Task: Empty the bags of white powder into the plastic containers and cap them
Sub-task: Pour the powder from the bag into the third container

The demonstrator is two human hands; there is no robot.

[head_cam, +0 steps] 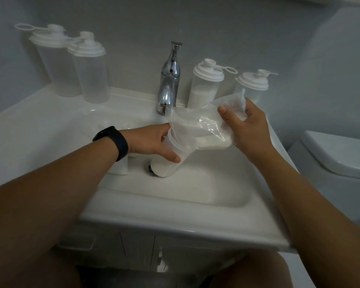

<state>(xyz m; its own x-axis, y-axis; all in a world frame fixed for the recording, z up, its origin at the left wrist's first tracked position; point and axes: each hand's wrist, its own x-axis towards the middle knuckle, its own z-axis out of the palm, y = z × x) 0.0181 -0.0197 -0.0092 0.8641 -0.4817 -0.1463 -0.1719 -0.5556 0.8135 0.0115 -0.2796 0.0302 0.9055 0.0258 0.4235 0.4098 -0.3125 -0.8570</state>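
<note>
My left hand (pixel 152 142) grips an uncapped plastic container (pixel 170 161) that stands tilted in the sink basin, with white powder in its lower part. My right hand (pixel 247 129) holds a clear bag of white powder (pixel 197 125) tipped so its mouth lies in the container's opening. Two capped containers (pixel 204 88) (pixel 252 84) holding powder stand behind the bag at the back right. Two empty capped containers (pixel 56 63) (pixel 92 73) stand at the back left.
A chrome tap (pixel 168 84) rises at the back of the white sink (pixel 175 217). Another white container (pixel 121 167) sits partly hidden under my left wrist. A toilet (pixel 341 154) stands to the right, cabinet doors below.
</note>
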